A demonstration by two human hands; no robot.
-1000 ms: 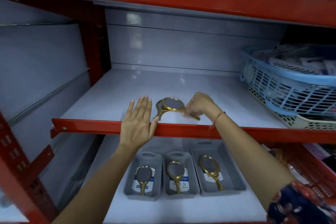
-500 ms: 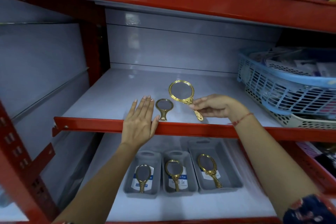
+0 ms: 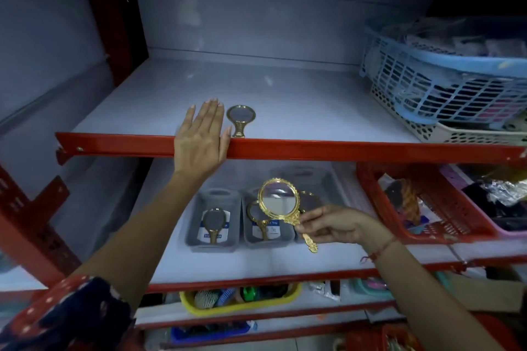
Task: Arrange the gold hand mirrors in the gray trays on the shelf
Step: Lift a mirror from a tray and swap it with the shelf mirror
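My right hand (image 3: 333, 225) pinches the handle of a large gold hand mirror (image 3: 281, 202) and holds it in the air in front of the lower shelf, over the gray trays. My left hand (image 3: 199, 137) lies flat and open on the red front edge of the upper shelf. Just right of its fingers a small gold mirror (image 3: 240, 120) rests on that shelf. Below, three gray trays stand side by side: the left tray (image 3: 194, 236) holds one gold mirror (image 3: 213, 224), the middle tray (image 3: 288, 239) holds another (image 3: 256, 218), and the right tray (image 3: 319, 177) is mostly hidden behind the held mirror.
A blue basket (image 3: 427, 71) stacked on a white one (image 3: 467, 134) fills the upper shelf's right end. A red basket (image 3: 427, 208) with assorted goods sits right of the trays. A yellow bin (image 3: 242, 305) of combs stands on the shelf beneath.
My right hand lifted the large gold mirror off the upper shelf and brought it down in front of the lower shelf's trays. My left hand and the small mirror stayed put; my view tilted downward.
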